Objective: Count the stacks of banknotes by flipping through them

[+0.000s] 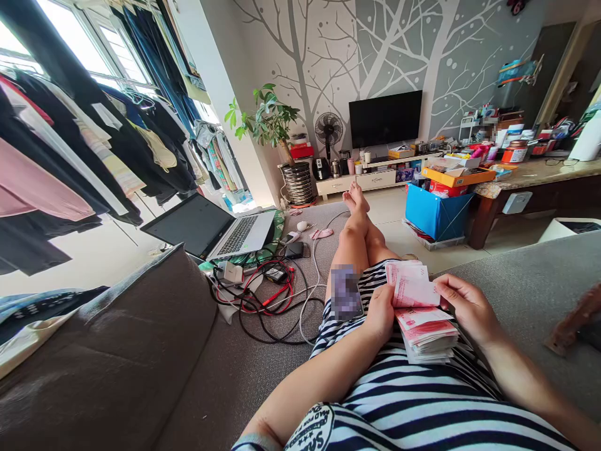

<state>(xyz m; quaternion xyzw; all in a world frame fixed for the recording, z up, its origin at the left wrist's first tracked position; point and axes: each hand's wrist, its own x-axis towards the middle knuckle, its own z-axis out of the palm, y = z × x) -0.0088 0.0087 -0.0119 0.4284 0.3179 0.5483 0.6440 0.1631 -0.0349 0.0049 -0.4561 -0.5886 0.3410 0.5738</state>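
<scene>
A thick stack of red and white banknotes rests against my striped clothing, bent so that part of it stands up. My left hand is closed round the left side of the stack, thumb on top. With thumb and fingers pinched, my right hand grips the right edge of an upper banknote. The fingertips under the notes are hidden. On my thigh, just left of my left hand, lies a phone with a blurred-out screen.
An open laptop sits on the sofa to the left, beside tangled cables and chargers. My legs stretch forward along the seat. Beyond are a blue box, a cluttered table, a potted plant and a television.
</scene>
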